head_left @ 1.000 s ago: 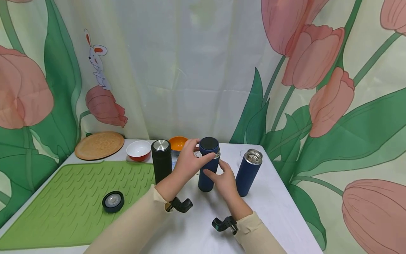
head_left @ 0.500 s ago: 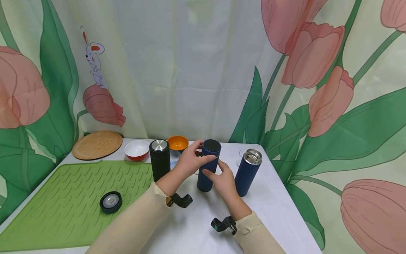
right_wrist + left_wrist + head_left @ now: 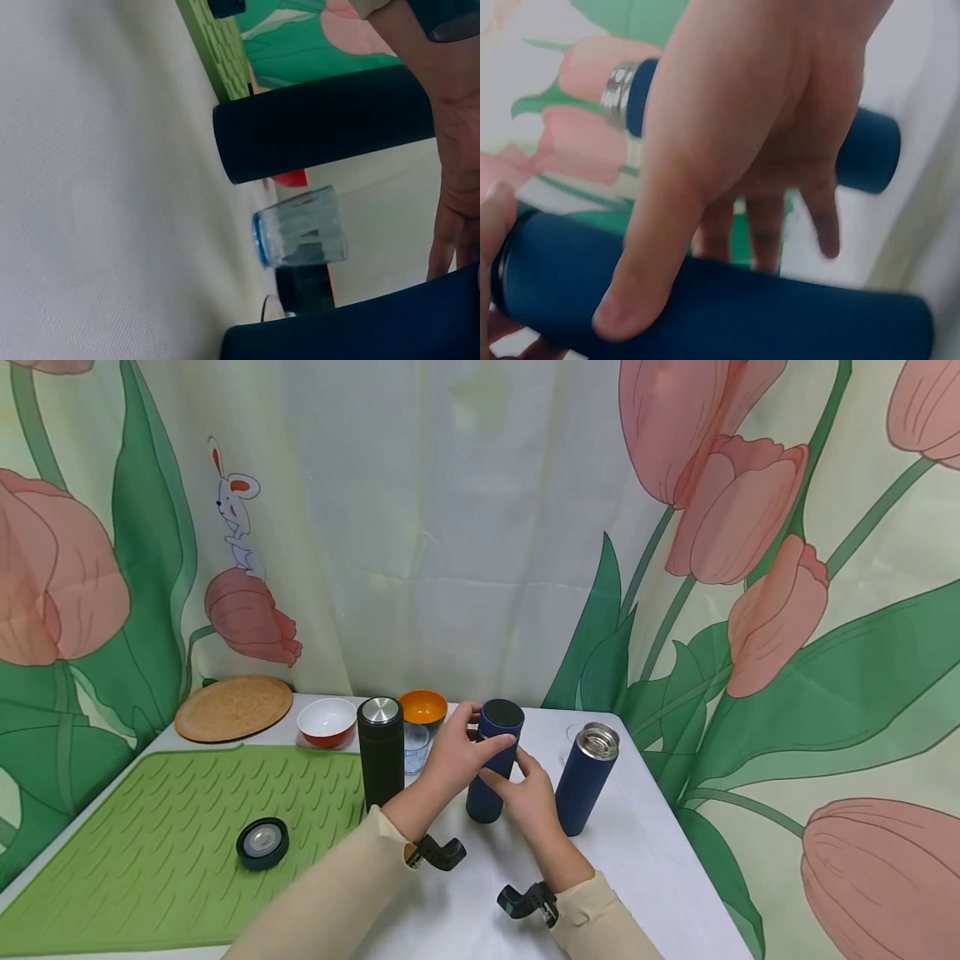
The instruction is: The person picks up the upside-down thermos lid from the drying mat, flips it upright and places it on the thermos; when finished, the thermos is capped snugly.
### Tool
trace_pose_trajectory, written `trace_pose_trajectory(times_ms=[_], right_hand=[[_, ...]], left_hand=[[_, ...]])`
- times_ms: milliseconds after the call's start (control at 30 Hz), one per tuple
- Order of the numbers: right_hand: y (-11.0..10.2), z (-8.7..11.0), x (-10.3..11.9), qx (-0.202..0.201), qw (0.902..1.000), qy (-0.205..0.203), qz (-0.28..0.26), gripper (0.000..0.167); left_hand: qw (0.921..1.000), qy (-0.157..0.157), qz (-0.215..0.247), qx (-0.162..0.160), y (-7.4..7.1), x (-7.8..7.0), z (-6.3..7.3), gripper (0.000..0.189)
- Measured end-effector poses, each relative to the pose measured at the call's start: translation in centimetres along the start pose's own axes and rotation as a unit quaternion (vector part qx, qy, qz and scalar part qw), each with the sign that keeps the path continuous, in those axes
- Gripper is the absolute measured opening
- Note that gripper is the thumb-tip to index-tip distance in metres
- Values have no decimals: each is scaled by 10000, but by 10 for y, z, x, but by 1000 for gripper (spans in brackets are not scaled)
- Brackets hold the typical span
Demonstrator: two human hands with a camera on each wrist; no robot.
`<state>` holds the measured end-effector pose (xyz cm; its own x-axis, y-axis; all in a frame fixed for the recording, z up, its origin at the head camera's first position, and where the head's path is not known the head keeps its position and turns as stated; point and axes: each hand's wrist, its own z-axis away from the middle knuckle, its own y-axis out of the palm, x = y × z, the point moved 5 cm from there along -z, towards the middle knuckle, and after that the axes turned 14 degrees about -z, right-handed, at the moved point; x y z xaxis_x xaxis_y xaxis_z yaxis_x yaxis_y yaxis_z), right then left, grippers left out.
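Note:
A dark blue thermos bottle (image 3: 484, 803) stands slightly tilted on the white table, with a blue lid with a black top (image 3: 503, 712) on its mouth. My left hand (image 3: 452, 757) grips the lid, thumb across its near side and fingers behind. Lower down, my right hand (image 3: 534, 800) holds the bottle body; in the left wrist view its thumb lies along the blue wall (image 3: 795, 315). A second blue thermos (image 3: 585, 785) stands lidless to the right, its steel mouth exposed. A black thermos (image 3: 381, 752) with a silver top is left of my left hand.
A black lid (image 3: 262, 842) lies upside down on the green mat (image 3: 180, 827). Behind are a round wooden board (image 3: 236, 706), a red-and-white bowl (image 3: 327, 722), an orange bowl (image 3: 424, 706) and a clear blue glass (image 3: 304, 229). The table's right edge (image 3: 678, 827) runs beyond the open thermos.
The steel rim seen beside the lid a second ago is now covered, with the lid squarely on the bottle. Both hands keep their holds. The view has shifted slightly.

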<state>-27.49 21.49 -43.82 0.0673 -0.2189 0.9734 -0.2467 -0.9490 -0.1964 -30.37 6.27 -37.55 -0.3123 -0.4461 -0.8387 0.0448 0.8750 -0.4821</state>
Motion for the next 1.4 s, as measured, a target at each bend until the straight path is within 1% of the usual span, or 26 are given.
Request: trace_pose_trajectory(times_ms=[167, 267, 367, 433, 533, 667, 733, 800, 900, 967, 1067, 1133, 1200, 1300, 1333, 1400], right_hand=[[0, -1, -1, 13, 10000, 17, -37, 78], [0, -2, -1, 26, 10000, -31, -33, 74], [0, -2, -1, -3, 10000, -55, -6, 72], [0, -2, 0, 12, 10000, -86, 36, 72], [1, -1, 1, 27, 10000, -27, 44, 74], [0, 0, 3, 14, 10000, -72, -39, 77], [0, 0, 4, 10, 9999, -109, -66, 76], [0, -1, 4, 21, 9999, -156, -39, 75], [-1, -1, 1, 11, 9999, -138, -8, 74], [-1, -2, 0, 1, 9999, -162, 15, 73], [0, -2, 0, -5, 9999, -132, -12, 72], [1, -1, 0, 53, 9999, -137, -52, 72], [1, 0, 0, 109, 9998, -128, -88, 71], [1, 1, 2, 141, 9997, -131, -120, 72], [1, 2, 3, 132, 9997, -141, -127, 72], [0, 2, 4, 105, 9997, -181, -125, 71]], left_hand=[[9981, 42, -63, -617, 6, -7, 8, 60], [9951, -37, -212, -964, 9, -10, 11, 62], [9925, -123, -314, -1176, 11, -12, 12, 63], [9921, -172, -347, -1195, 12, -11, 13, 62], [9936, -135, -267, -1093, 11, -9, 12, 60], [9962, 17, -181, -846, 9, -7, 8, 61], [9971, 45, -146, -741, 9, -6, 6, 62], [9975, 31, -100, -700, 9, -5, 6, 61], [9973, 24, 12, -727, 12, -4, 8, 58], [9966, 52, 43, -816, 13, -5, 9, 58], [9955, -7, -120, -939, 13, -7, 12, 61], [9951, -141, -280, -943, 11, -9, 13, 65], [9952, -345, -434, -805, 8, -10, 11, 73], [9956, -538, -647, -423, 1, -15, 2, 90], [9953, -545, -768, -242, -2, -17, -1, 93], [9947, -440, -924, 117, -6, -21, -9, 93]])
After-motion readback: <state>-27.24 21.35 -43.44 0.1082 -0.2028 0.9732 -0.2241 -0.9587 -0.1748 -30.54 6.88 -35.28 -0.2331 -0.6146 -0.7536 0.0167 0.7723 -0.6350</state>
